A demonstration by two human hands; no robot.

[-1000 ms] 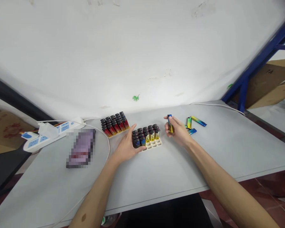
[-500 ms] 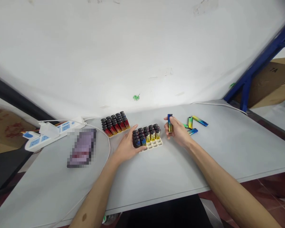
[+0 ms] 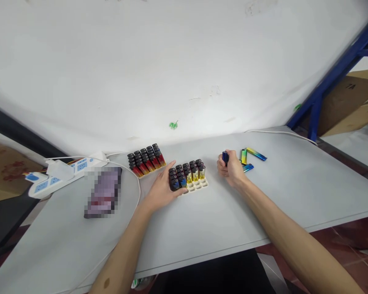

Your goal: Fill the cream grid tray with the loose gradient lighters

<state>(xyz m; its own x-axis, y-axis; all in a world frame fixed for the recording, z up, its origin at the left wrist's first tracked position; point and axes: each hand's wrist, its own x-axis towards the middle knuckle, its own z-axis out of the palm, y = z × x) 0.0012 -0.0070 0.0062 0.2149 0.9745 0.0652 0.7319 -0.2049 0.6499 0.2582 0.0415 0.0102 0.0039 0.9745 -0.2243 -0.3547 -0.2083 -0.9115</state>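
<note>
The right hand [image 3: 233, 171] was closed around a lighter [image 3: 225, 157]; the left hand [image 3: 161, 189] lay open against the tray [image 3: 199, 185].

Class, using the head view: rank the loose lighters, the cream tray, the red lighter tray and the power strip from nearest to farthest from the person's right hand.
1. Loose lighters, just beyond the right hand, on its right.
2. Cream tray, to its left, under the left hand.
3. Red lighter tray, farther left, by the wall.
4. Power strip, far left.
</note>
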